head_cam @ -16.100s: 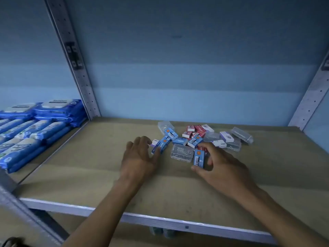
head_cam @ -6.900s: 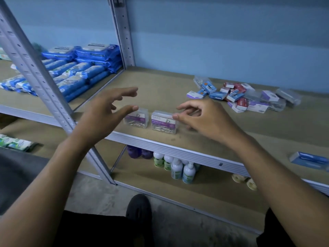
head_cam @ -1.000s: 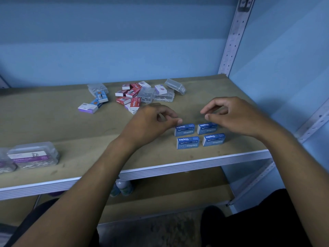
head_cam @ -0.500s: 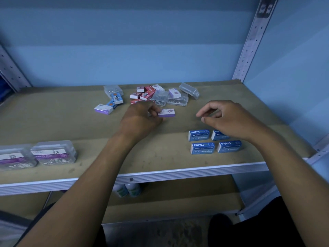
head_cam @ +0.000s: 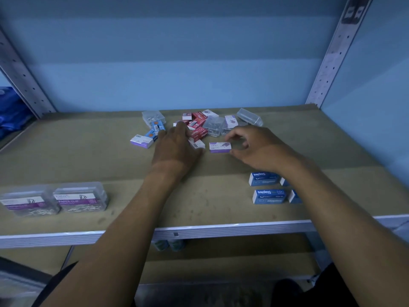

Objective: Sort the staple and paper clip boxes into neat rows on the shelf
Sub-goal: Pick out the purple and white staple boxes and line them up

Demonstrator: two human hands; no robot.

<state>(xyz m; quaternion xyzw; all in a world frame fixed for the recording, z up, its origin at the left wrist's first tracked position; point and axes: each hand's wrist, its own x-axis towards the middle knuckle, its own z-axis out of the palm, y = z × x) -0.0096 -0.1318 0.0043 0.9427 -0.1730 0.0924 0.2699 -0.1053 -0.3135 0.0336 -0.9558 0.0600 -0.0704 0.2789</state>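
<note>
Right hand (head_cam: pixel 263 149): purple-and-white box (head_cam: pixel 220 147) pinched between thumb and fingers, box flat on shelf (head_cam: pixel 88 160); label illegible. Left hand (head_cam: pixel 177 147): fingers extended, laid on mixed pile (head_cam: pixel 199 125) of red, white, clear boxes; "Staples" read on red box (head_cam: pixel 199 132). Beneath right forearm: blue boxes (head_cam: pixel 269 196) in two rows, marked "Staples". Far left of left arm: two clear cases (head_cam: pixel 80 199) side by side, "PAPER CLIP" on purple band.
</note>
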